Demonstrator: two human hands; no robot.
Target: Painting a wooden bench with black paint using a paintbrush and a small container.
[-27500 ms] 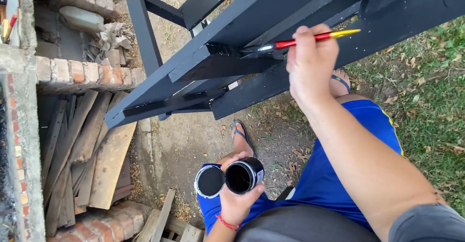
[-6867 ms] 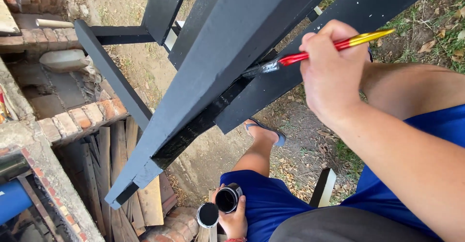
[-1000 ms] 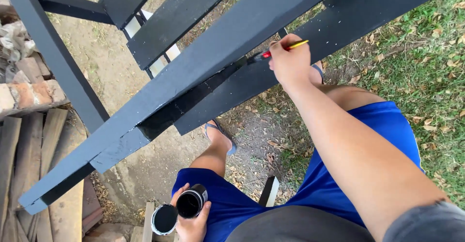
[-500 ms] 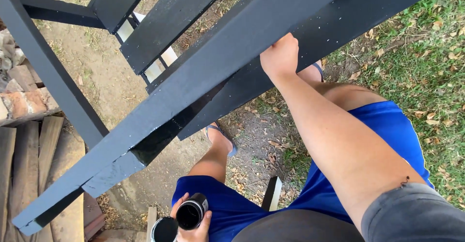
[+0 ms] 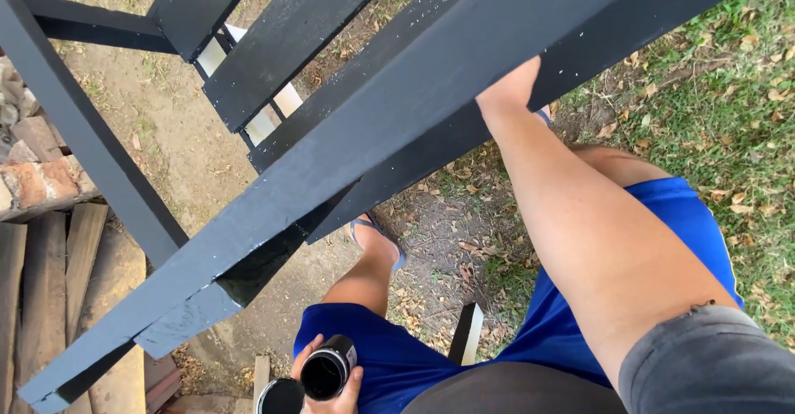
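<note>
A black-painted wooden frame of beams and slats (image 5: pixel 389 124) slants across the view above my legs. My right hand (image 5: pixel 507 89) reaches up behind its lower beam. Only the heel of the hand and the wrist show; the fingers and anything in them are hidden. Low in the view, my left hand (image 5: pixel 346 391) is shut on a small open can of black paint (image 5: pixel 326 369), held over my blue shorts. The can's round black lid (image 5: pixel 281 397) sits against the same hand.
Old bricks (image 5: pixel 37 184) and weathered planks (image 5: pixel 41 298) lie at the left. Bare dirt lies under the frame, and grass with dry leaves (image 5: pixel 729 116) at the right. My sandalled foot (image 5: pixel 377 238) rests on the ground. A short black-and-white board (image 5: pixel 466 333) stands by my knee.
My right hand has slid behind the beam, so the red-and-yellow brush it held a second ago is out of sight. The view has shifted; the can sits a little lower.
</note>
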